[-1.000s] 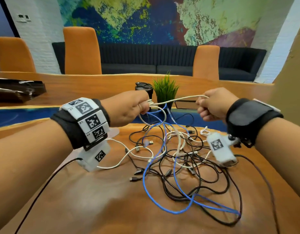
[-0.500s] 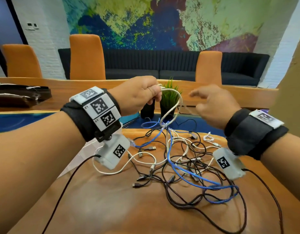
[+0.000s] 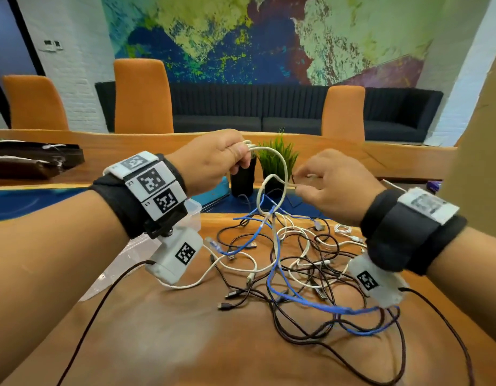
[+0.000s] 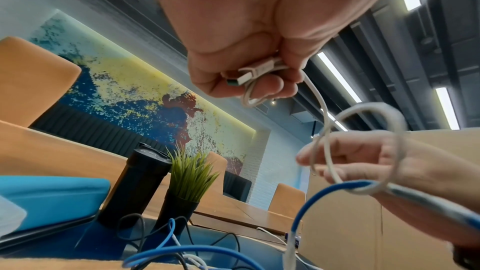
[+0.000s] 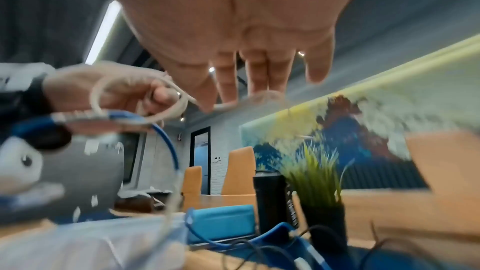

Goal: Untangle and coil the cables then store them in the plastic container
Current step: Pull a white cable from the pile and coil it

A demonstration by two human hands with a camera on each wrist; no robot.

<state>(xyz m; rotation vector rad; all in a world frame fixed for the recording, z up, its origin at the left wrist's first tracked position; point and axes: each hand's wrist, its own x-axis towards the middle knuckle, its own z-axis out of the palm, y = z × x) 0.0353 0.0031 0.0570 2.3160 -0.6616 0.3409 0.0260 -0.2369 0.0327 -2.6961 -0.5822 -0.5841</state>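
left hand (image 3: pixel 213 160): fingers curled tight round white cable (image 3: pixel 280 162) plug end, loop raised over table (image 3: pixel 171 344) | right hand (image 3: pixel 336 185): fingers loosely extended, pinching strand near loop | risk: blue cable (image 3: pixel 277 263) threaded through loop, pulling could cinch a knot, drag pile | plastic container (image 3: pixel 195 211): behind left wrist
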